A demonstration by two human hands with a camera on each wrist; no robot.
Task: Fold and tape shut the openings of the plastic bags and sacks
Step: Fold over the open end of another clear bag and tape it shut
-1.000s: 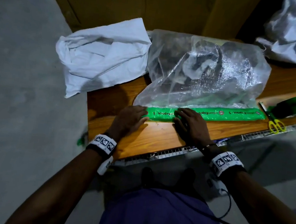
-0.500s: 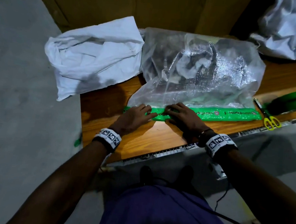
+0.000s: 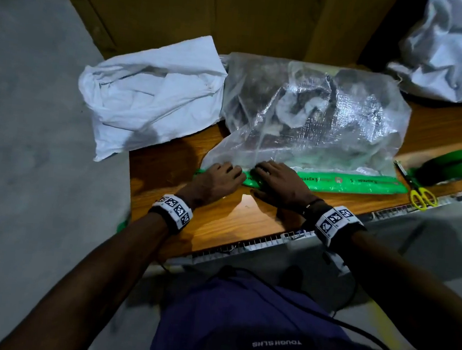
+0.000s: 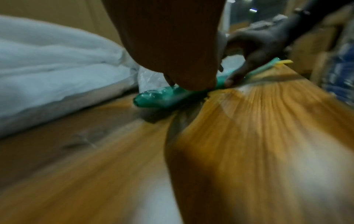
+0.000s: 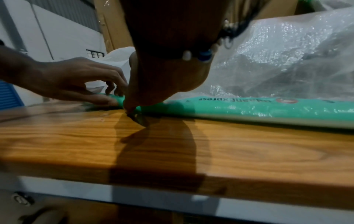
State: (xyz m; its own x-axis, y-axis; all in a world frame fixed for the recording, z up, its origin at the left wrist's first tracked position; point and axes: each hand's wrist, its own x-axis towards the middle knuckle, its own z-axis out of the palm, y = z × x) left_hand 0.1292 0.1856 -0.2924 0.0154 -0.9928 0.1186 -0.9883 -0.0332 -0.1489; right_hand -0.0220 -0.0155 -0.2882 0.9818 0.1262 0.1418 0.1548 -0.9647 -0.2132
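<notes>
A clear woven plastic bag lies on the wooden table, stuffed with crumpled contents. Its near edge is folded over and covered by a long strip of green printed tape. My left hand presses its arched fingertips and thumb onto the strip near its left end. Right beside it, my right hand lies over the tape with its fingers reaching onto the bag and its thumb at the fold's front edge. Neither hand lifts anything.
A crumpled white sack hangs over the table's left corner. A green tape roll and yellow-handled scissors lie at the right end of the strip. Another white sack sits at the back right, and cardboard stands behind the table.
Both hands have slid left along the green tape. My left hand, first at the strip's end, now sits on it with the green tip showing beyond. The bag has stayed put.
</notes>
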